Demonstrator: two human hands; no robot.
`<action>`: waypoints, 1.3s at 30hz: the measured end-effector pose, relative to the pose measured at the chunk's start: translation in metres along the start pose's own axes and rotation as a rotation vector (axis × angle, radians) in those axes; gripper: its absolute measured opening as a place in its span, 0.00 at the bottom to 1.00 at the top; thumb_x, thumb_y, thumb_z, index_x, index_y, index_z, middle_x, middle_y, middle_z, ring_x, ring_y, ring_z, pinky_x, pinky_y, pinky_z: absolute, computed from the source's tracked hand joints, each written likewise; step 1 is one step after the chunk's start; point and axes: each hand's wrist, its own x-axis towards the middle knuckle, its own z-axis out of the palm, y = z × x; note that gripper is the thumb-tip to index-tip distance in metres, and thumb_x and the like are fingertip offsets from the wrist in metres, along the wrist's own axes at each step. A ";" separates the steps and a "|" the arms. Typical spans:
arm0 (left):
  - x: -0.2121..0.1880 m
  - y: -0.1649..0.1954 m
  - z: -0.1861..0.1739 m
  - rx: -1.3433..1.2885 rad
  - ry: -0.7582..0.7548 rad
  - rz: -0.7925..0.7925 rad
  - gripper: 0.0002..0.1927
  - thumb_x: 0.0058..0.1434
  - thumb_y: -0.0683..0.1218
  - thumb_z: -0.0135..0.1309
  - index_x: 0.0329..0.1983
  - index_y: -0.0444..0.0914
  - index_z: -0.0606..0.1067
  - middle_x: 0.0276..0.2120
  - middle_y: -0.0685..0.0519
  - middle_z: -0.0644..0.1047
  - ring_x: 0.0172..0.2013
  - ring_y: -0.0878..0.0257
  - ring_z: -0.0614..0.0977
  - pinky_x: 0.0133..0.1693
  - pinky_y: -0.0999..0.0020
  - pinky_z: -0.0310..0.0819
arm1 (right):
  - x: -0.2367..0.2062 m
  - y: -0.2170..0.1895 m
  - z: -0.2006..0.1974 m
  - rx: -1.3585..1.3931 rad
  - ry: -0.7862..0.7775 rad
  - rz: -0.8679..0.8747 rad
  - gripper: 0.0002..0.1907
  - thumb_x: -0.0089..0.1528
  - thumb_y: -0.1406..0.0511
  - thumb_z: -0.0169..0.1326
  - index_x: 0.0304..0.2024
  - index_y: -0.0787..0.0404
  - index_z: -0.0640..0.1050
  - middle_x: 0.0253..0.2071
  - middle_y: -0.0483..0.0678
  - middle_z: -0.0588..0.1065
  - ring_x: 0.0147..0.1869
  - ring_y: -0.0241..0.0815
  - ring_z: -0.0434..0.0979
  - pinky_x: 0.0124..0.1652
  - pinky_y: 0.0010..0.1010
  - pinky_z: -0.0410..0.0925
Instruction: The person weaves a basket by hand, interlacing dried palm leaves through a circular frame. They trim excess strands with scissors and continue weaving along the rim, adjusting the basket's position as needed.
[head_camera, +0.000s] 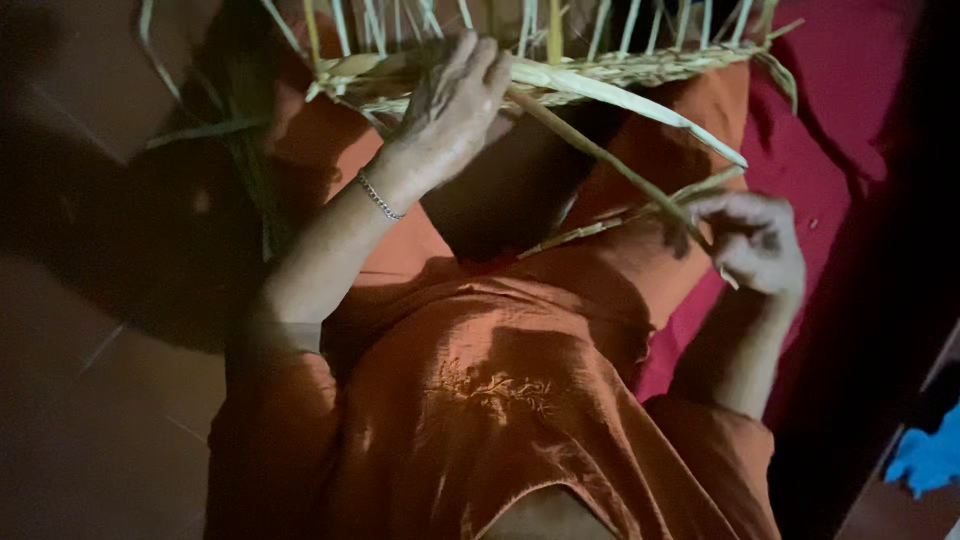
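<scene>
**Two hands at a half-woven palm-leaf mat**

The left hand (450, 110) lies on the near edge of the woven palm-leaf mat (560, 65), which rests across the person's lap at the top of the view. Its fingers (470, 60) are spread and curl over the plaited border, pressing it down rather than closing around anything. A thin metal bracelet (378, 197) circles that wrist.

The right hand (750, 240) sits lower and to the right, well apart from the left. Its fingers are closed, pinching the lower end of a long leaf strip (610, 160). This strip runs taut and slanting from the mat's edge, just beside the left hand, down to the right hand.

Loose upright strips (640, 25) stick out of the mat's far side. The person wears an orange garment (480, 400). A red cloth (850, 120) lies to the right, and the floor (100, 420) on the left is in dim light.
</scene>
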 end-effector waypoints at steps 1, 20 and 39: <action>0.002 0.001 0.003 0.004 -0.027 -0.013 0.22 0.52 0.30 0.54 0.52 0.23 0.72 0.48 0.36 0.75 0.51 0.45 0.75 0.49 0.57 0.74 | 0.006 0.014 0.008 0.233 0.083 -0.009 0.28 0.61 0.49 0.64 0.45 0.68 0.81 0.39 0.56 0.81 0.37 0.48 0.81 0.40 0.37 0.75; 0.003 -0.009 0.015 -0.729 0.287 -0.371 0.11 0.70 0.33 0.52 0.52 0.34 0.66 0.34 0.50 0.77 0.35 0.61 0.82 0.33 0.66 0.76 | 0.165 0.053 0.144 -0.911 0.432 -0.580 0.16 0.62 0.78 0.59 0.51 0.61 0.79 0.48 0.51 0.80 0.49 0.49 0.79 0.50 0.41 0.71; -0.014 0.031 0.023 -0.449 0.441 -0.118 0.05 0.68 0.39 0.61 0.45 0.35 0.76 0.52 0.47 0.75 0.50 0.57 0.81 0.50 0.64 0.82 | 0.158 0.032 0.093 -1.497 0.301 -0.430 0.21 0.60 0.57 0.71 0.43 0.62 0.76 0.40 0.56 0.74 0.47 0.58 0.73 0.47 0.48 0.63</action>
